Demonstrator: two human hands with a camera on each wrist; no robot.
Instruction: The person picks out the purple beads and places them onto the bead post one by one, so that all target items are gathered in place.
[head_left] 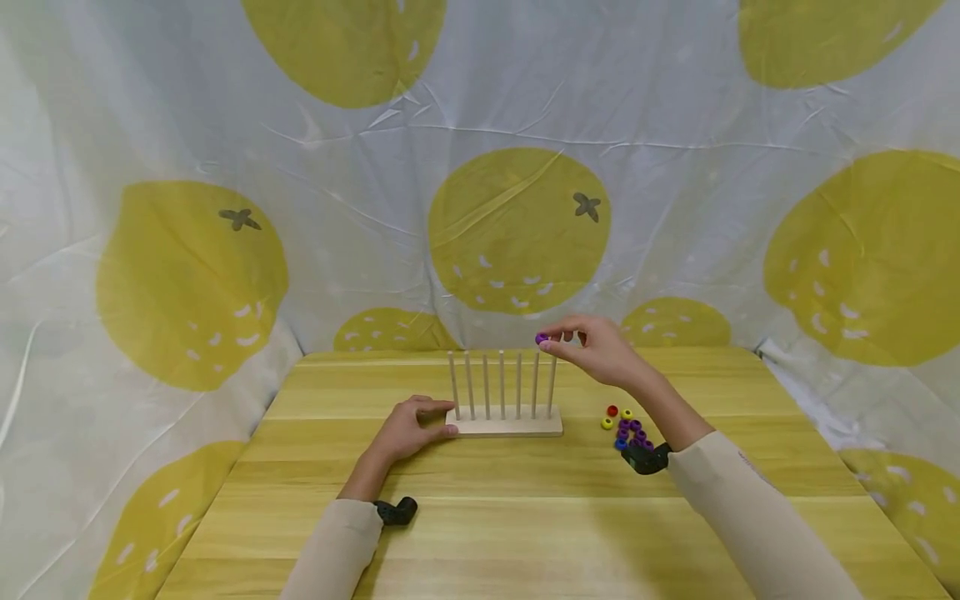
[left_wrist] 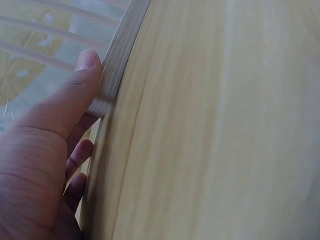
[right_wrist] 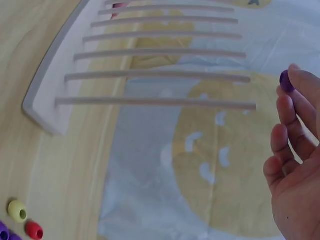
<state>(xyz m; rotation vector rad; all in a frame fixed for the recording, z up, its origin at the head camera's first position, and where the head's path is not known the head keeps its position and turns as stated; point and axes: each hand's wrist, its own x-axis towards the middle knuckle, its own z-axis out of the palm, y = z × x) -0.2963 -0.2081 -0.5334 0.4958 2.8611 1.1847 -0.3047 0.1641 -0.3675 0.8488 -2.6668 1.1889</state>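
A pale wooden peg stand (head_left: 504, 428) with several upright thin pegs in one row stands on the table; the pegs that show are bare. My left hand (head_left: 403, 429) grips the left end of its base, the thumb on the near side and fingers behind, as the base (left_wrist: 119, 62) shows in the left wrist view. Up by the peg tops at the right end, my right hand (head_left: 596, 350) pinches a purple bead (head_left: 542, 338) between thumb and forefinger. In the right wrist view this bead (right_wrist: 286, 81) is apart from the pegs, past their tips.
Loose beads lie right of the stand: a red bead (head_left: 612, 410), yellow ones (head_left: 607, 423), several purple ones (head_left: 636, 425) and a blue one (head_left: 620, 444), partly covered by the right wrist camera (head_left: 645, 458). Behind the wooden table (head_left: 495, 517) hangs a lemon-patterned cloth (head_left: 360, 208).
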